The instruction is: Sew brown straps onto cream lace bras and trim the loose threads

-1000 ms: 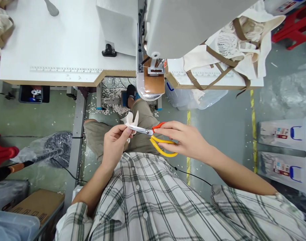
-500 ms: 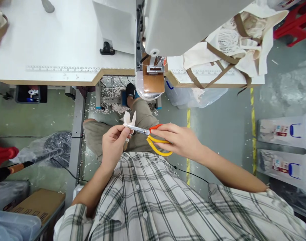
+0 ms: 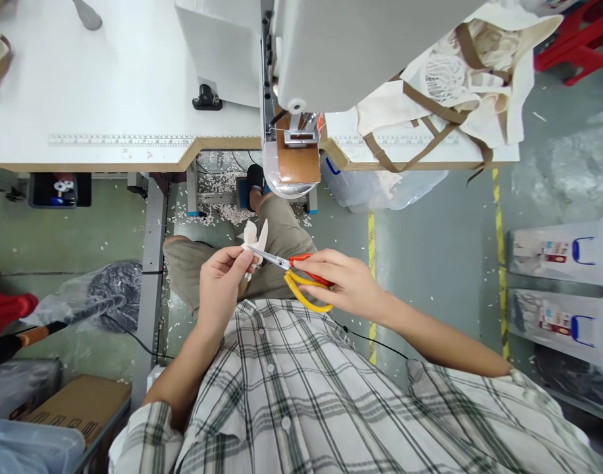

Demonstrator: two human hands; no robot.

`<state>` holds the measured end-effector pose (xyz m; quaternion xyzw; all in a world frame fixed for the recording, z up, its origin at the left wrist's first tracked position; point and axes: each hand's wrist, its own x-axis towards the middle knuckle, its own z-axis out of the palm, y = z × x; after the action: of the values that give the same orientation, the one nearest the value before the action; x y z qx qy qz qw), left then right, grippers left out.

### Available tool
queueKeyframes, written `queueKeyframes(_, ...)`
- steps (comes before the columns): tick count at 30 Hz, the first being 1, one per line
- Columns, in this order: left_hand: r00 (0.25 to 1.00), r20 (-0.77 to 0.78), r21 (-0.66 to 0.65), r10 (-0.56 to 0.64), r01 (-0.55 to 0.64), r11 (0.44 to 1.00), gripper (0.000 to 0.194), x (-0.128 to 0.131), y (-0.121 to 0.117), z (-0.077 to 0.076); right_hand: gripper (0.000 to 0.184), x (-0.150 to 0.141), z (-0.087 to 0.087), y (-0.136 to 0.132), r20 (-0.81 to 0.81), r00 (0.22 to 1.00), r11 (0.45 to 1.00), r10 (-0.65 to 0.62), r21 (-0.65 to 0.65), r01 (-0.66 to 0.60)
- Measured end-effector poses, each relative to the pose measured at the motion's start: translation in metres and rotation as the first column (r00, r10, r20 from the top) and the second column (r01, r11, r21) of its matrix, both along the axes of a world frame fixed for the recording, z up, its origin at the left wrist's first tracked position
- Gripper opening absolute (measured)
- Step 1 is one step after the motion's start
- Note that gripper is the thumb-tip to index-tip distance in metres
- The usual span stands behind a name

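Observation:
My left hand [image 3: 221,284] pinches a small cream fabric piece [image 3: 253,235] above my lap. My right hand [image 3: 341,284] grips scissors [image 3: 296,280] with one red and one yellow handle. The steel blades point left and meet the fabric piece just beside my left fingertips. Both hands hover over my knees, below the front edge of the sewing table [image 3: 108,92].
A grey-white sewing machine [image 3: 341,52] stands on the white table, its brown-topped arm [image 3: 296,161] jutting toward me. Cream bags with brown straps [image 3: 444,92] hang over the table's right end. Clear plastic bins [image 3: 563,257] sit at the right, a cardboard box [image 3: 74,401] at the lower left.
The scissor handles have closed together in my right hand, which has shifted slightly left. My left hand keeps its pinch on the fabric piece.

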<state>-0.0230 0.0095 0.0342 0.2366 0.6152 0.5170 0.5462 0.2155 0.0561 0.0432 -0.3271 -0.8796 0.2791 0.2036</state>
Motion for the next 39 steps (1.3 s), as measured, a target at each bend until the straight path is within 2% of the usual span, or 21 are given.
queueKeyframes(4, 0.993, -0.121, -0.023, -0.017, 0.014, 1.000, 0.023, 0.002, -0.002, 0.003, 0.042, -0.001, 0.001, 0.000, -0.032, 0.999, 0.986, -0.042, -0.165, 0.036)
queueKeyframes(6, 0.984, -0.173, -0.018, -0.033, 0.031, 0.999, 0.022, 0.003, -0.002, 0.003, 0.044, -0.002, 0.002, 0.001, -0.003, 0.999, 0.979, -0.048, -0.198, 0.046)
queueKeyframes(10, 0.968, -0.249, 0.002, -0.040, 0.042, 0.999, 0.021, 0.003, -0.003, 0.003, 0.038, -0.002, 0.001, 0.003, 0.047, 0.998, 0.990, -0.032, -0.136, 0.038)
queueKeyframes(15, 0.964, -0.259, -0.018, -0.062, 0.060, 0.998, 0.021, 0.001, -0.002, 0.002, 0.033, -0.002, -0.001, 0.004, 0.101, 0.995, 0.999, 0.000, -0.046, 0.005)
queueKeyframes(18, 0.986, -0.155, -0.025, -0.062, 0.059, 0.998, 0.020, -0.001, -0.001, 0.000, 0.032, 0.000, -0.002, 0.004, 0.078, 0.997, 1.000, -0.004, -0.023, 0.006)
queueKeyframes(23, 0.989, 0.145, -0.024, -0.016, 0.020, 1.000, 0.017, -0.003, 0.002, -0.003, 0.033, 0.012, -0.004, 0.002, -0.107, 0.983, 0.989, -0.148, -0.012, 0.148)
queueKeyframes(25, 0.973, 0.230, -0.043, 0.005, 0.005, 0.999, 0.019, -0.004, 0.004, -0.002, 0.035, 0.022, -0.005, 0.003, -0.091, 0.977, 0.981, -0.191, -0.032, 0.189)
queueKeyframes(28, 0.955, 0.296, -0.049, 0.031, -0.017, 0.999, 0.025, -0.003, 0.007, -0.001, 0.035, 0.036, -0.003, 0.009, 0.027, 0.958, 0.957, -0.286, -0.051, 0.287)
queueKeyframes(30, 0.944, 0.328, -0.050, 0.033, -0.018, 0.999, 0.031, -0.003, 0.010, 0.000, 0.034, 0.045, 0.001, 0.023, 0.099, 0.920, 0.924, -0.379, -0.006, 0.382)
queueKeyframes(32, 0.931, 0.365, -0.067, 0.027, -0.003, 0.998, 0.037, -0.004, 0.012, 0.000, 0.034, 0.051, 0.005, 0.049, 0.158, 0.865, 0.879, -0.477, 0.080, 0.470)
queueKeyframes(36, 0.900, 0.433, -0.125, 0.035, 0.022, 0.992, 0.045, -0.007, 0.021, -0.001, 0.041, 0.064, 0.009, 0.135, 0.241, 0.760, 0.796, -0.603, 0.249, 0.552)
queueKeyframes(39, 0.905, 0.423, -0.147, 0.050, 0.015, 0.989, 0.044, -0.011, 0.028, 0.001, 0.049, 0.071, 0.017, 0.191, 0.243, 0.747, 0.774, -0.619, 0.354, 0.526)
